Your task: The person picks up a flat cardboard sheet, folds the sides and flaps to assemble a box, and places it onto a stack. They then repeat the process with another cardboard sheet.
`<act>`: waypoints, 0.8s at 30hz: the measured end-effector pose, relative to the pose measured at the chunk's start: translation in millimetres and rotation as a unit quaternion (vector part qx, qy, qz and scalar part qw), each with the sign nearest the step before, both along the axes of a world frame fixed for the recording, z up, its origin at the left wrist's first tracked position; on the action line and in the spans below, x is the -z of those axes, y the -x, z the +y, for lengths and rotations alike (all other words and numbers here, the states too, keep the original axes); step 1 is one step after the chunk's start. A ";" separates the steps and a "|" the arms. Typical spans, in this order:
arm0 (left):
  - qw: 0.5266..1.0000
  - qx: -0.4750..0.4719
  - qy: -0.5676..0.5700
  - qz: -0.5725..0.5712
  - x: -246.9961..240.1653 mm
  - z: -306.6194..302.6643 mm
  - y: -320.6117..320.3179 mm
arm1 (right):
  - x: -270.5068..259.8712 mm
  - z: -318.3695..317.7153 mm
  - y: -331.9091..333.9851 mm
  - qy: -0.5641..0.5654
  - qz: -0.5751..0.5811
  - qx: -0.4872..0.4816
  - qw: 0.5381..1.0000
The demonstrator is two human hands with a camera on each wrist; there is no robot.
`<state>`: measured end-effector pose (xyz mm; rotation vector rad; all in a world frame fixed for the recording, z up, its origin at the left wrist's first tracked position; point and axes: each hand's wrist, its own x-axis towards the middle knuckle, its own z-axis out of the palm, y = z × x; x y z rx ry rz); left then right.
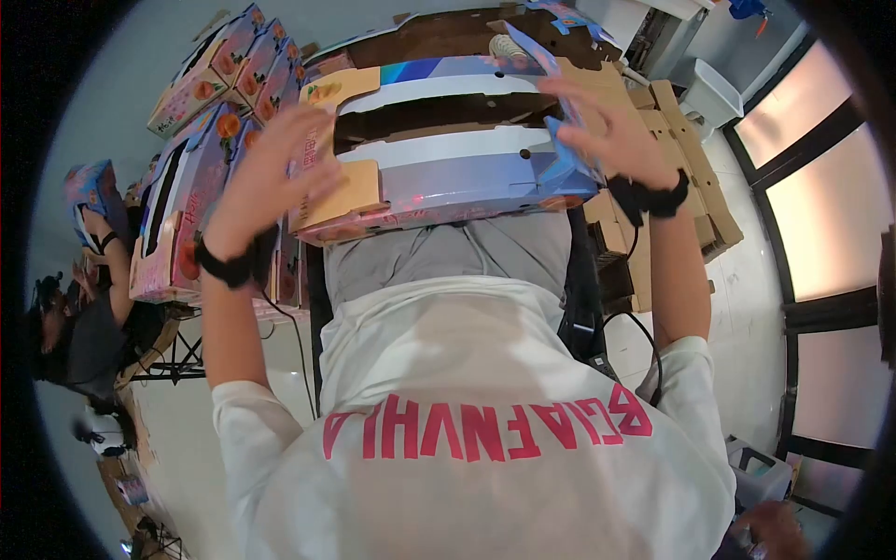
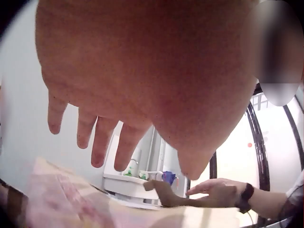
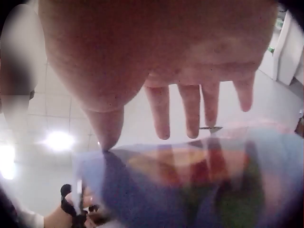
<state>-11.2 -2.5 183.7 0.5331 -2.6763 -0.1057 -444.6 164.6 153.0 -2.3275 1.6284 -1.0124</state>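
A printed pink and blue carton lies across the person's lap in the head view, with a long dark slot in its upper face and tan flaps at its left end. The left hand is over that left end, fingers spread and holding nothing; whether it touches the carton is unclear. At the other end, the right hand has its fingers extended beside a raised blue flap. In the right wrist view the right hand has straight fingers at a printed panel. The left wrist view shows the left hand with separated fingers.
Printed cartons stand stacked on the left. Flat brown cardboard is piled on the right. Another person's arm holds a carton at the far left. A white basin stands at the upper right.
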 end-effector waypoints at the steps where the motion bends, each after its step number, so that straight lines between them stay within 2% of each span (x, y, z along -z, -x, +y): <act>1: 1.000 -0.004 0.003 -0.009 -4.7 -22.6 3.3 | 0.6 -11.7 10.5 -0.047 -0.057 0.031 0.997; 2: 1.000 -0.008 0.005 -0.017 -9.9 -49.4 9.8 | 1.4 -24.5 19.3 -0.093 -0.115 0.061 0.987; 5: 1.000 -0.011 -0.013 -0.021 -10.3 -106.2 40.3 | 10.1 -69.9 40.2 -0.089 -0.116 0.073 0.987; 8: 0.997 -0.006 -0.063 -0.054 2.7 -128.5 65.4 | -2.6 -84.7 22.2 -0.226 -0.055 0.084 0.969; 10: 0.992 -0.009 -0.096 -0.078 5.4 -132.2 78.6 | -11.7 -76.7 0.4 -0.189 0.084 0.179 0.962; 12: 0.989 -0.019 -0.121 -0.089 6.6 -134.9 88.2 | -17.7 -64.9 -14.6 -0.149 0.219 0.270 0.926; 13: 0.994 -0.012 -0.101 -0.046 7.3 -131.4 87.9 | 2.1 -70.9 -2.2 -0.037 0.168 0.197 0.965; 16: 0.987 -0.026 -0.159 0.005 -2.9 -118.9 83.9 | 28.5 -77.1 24.2 -0.032 0.065 0.172 0.982; 17: 0.985 -0.027 -0.168 0.020 5.6 -136.0 79.4 | 34.3 -78.6 28.0 -0.046 0.013 0.174 0.984; 20: 0.964 -0.004 -0.247 0.103 5.6 -141.4 61.8 | 37.0 -76.6 38.5 -0.125 -0.126 0.188 0.966; 21: 0.971 -0.027 -0.219 0.092 6.8 -141.9 50.0 | 30.4 -71.1 44.3 -0.176 -0.162 0.200 0.950; 24: 0.971 -0.125 -0.164 0.122 25.3 -117.7 10.9 | 36.9 -44.3 78.9 -0.191 -0.310 0.101 0.926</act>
